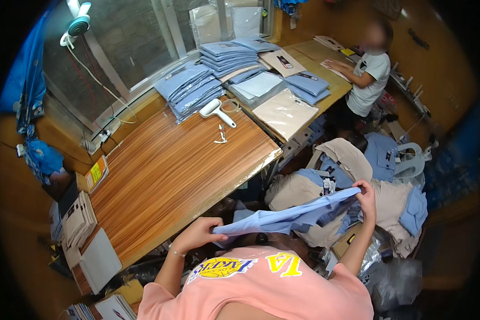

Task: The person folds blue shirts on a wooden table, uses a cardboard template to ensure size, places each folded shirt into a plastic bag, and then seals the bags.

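A light blue garment (288, 216) hangs stretched between my two hands, in front of my body and beyond the near edge of the wooden table. My left hand (204, 233) is closed on its left end, thumb and fingers pinching the cloth. At the other end, my right hand (365, 198) grips the cloth, held somewhat higher and farther away. The cloth sags in folds along its middle, so I cannot tell what kind of garment it is. Beneath and beyond my right hand lies a heap of beige and light blue clothes (338, 160).
On the wooden table (170, 165) lie a white lint roller (218, 112), a clear ring (230, 105) and a small white tool (221, 134). Bagged blue garments (189, 88) are stacked by the window. A person (370, 74) works at the far right table. Clear plastic bags (394, 282) lie low right.
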Demonstrator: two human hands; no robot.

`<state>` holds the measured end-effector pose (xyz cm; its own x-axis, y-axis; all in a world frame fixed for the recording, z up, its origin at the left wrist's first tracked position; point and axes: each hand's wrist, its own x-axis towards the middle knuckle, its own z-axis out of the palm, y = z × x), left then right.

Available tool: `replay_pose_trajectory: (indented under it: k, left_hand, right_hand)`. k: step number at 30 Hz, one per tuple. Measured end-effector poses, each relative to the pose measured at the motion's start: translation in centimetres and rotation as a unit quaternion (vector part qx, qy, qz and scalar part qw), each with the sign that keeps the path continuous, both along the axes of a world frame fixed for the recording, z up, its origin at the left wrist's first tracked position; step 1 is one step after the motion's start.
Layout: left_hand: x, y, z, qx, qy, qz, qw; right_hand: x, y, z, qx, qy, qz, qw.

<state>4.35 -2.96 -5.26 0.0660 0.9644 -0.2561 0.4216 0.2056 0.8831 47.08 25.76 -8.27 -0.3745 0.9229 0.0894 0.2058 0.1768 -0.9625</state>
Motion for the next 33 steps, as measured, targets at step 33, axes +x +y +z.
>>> replay_pose_trajectory:
  k: [33]
  left_hand:
    - [-13.3, -9.6, 16.3, 0.419, 0.324, 0.445, 0.723]
  right_hand:
    - [-22.2, -1.3, 14.4, 0.28, 0.194, 0.213, 0.916]
